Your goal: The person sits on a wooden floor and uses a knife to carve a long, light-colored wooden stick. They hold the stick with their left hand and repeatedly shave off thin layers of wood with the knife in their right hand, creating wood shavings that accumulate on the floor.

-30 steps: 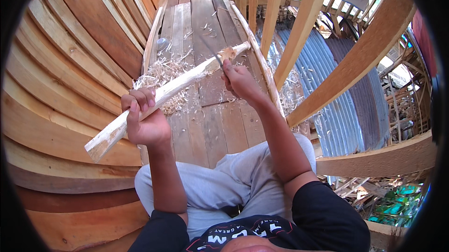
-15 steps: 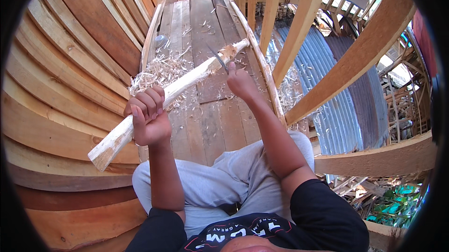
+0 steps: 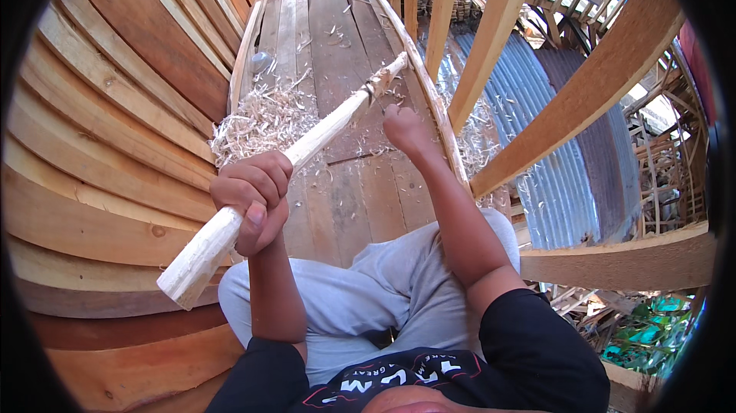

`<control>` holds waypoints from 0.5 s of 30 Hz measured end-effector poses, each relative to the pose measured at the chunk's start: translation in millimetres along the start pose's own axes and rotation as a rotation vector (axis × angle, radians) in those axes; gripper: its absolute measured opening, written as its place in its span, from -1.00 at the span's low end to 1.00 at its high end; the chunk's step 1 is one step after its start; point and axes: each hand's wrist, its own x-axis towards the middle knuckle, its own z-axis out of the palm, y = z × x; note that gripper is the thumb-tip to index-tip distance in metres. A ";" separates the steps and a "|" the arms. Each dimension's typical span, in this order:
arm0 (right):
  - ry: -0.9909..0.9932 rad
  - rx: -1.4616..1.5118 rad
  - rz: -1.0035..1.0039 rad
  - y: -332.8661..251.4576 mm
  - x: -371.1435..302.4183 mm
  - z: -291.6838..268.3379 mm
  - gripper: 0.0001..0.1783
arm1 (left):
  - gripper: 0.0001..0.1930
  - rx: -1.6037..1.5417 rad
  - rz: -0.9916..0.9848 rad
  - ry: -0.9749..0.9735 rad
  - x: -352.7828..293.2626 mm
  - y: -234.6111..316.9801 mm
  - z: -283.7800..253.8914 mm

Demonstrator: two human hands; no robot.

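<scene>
A pale, peeled wooden pole [image 3: 326, 136] slants from the lower left up to the right, its far end by the wooden rail along the walkway's edge. Wrapped round its lower part is my left hand [image 3: 257, 195], with the thick near end sticking out below the fist. Near the far end, just right of the pole, my right hand [image 3: 409, 129] is closed on a knife. Only a little of the dark blade [image 3: 381, 100] shows, by a rough brownish patch of the pole; the handle is hidden in the fist.
Curly wood shavings [image 3: 268, 126] lie heaped on the plank floor [image 3: 345, 191]. A small clear cup-like object [image 3: 262, 62] stands beyond them. Overlapping boards [image 3: 115, 145] form the left wall. Upright wooden posts [image 3: 491, 30] line the right edge, with corrugated metal sheets [image 3: 537, 152] below.
The pole has turned in my left hand and its near end has shifted right and toward me. My right hand has moved slightly right, and the knife blade has turned mostly out of sight.
</scene>
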 end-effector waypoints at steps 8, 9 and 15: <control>-0.057 -0.037 0.038 -28.5 -20.0 -13.3 -0.35 | -0.63 -0.003 -0.030 -0.134 1.5 4.9 -9.9; -0.010 -0.016 0.090 -11.4 -5.9 -14.0 -0.35 | -0.63 -0.009 -0.035 -0.172 1.6 2.9 -3.1; -0.154 -0.015 -0.059 -73.0 -71.3 -24.1 -0.35 | -0.61 -0.004 -0.037 -0.183 1.5 6.5 0.0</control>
